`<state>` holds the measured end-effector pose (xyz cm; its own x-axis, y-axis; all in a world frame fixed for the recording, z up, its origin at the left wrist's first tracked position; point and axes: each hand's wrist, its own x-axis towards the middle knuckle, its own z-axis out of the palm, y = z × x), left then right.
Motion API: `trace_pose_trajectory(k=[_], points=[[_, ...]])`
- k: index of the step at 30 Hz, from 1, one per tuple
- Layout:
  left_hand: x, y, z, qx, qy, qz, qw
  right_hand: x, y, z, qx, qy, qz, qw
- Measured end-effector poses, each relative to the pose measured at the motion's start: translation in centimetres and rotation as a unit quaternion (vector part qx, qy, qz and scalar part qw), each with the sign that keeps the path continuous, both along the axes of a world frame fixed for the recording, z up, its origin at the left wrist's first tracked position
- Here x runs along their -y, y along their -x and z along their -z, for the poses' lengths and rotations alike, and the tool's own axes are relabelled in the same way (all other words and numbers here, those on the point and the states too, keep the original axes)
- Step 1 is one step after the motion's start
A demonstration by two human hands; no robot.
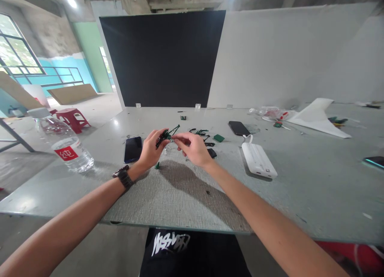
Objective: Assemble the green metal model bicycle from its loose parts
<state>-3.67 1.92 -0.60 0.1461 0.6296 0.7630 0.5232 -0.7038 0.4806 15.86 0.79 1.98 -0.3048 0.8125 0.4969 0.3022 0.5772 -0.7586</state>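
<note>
My left hand (150, 149) is closed around a small dark green and black plastic model (163, 138), with a thin strut sticking out to the upper right. Against the model's right side, my right hand (193, 149) has its thumb and forefinger pinched together. Whatever lies between those fingertips is too small to make out. Both hands are raised a little above the table (180, 205). A small green piece (157, 165) lies beneath my left hand. Beyond my right hand are loose green and black parts (201, 132), a green block (219, 138) and a black piece (212, 153).
A water bottle (67, 147) stands at the left, near a dark phone (133, 149). To the right lie a white power bank (258, 160), another phone (239, 128) and a white wing-shaped piece (315, 116). An upright black panel (162, 61) borders the table's back.
</note>
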Motion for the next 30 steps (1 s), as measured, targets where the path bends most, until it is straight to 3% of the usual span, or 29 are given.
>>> trace_pose_trajectory(k=[20, 30], points=[[0.07, -0.05, 0.30, -0.063, -0.074, -0.023, 0.995, 0.06, 0.31, 0.28, -0.046, 0.051, -0.009, 0.998], [0.03, -0.11, 0.35, -0.066, -0.069, -0.037, 0.995, -0.40, 0.51, 0.71, -0.072, 0.049, 0.006, 0.996]])
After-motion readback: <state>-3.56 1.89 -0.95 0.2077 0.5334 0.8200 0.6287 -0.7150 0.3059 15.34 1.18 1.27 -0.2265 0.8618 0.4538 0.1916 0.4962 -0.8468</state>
